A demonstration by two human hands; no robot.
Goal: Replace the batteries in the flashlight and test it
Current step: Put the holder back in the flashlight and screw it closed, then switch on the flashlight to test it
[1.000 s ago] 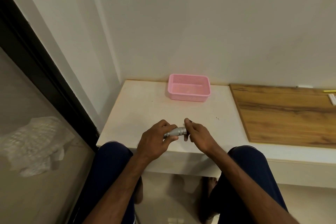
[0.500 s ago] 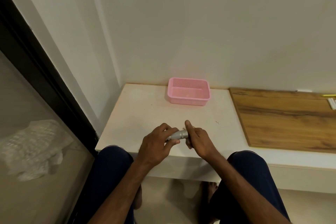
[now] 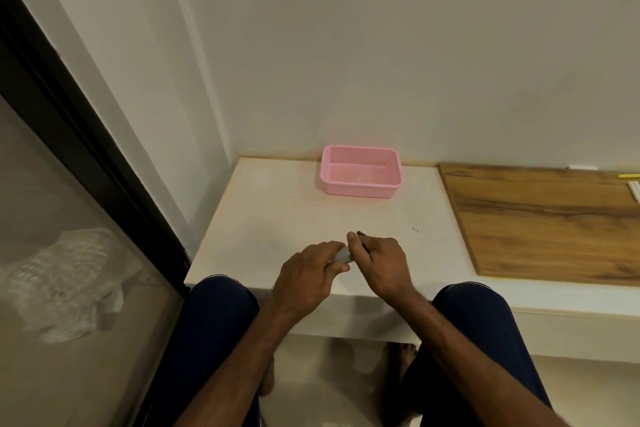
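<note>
Holding the small silver metal flashlight between both hands, I see that much less of its body shows now than a moment ago: my two hands have come closer together, and only a short grey piece is visible between them. I judge that I am twisting or pushing an end part, so the battery step is still in work and the test is not done. My left hand is curled around the body, fingers and thumb closed on it. My right hand is also closed, pinching the other end. The flashlight is just above the front edge of the white bench, well apart from the pink plastic basket.
</note>
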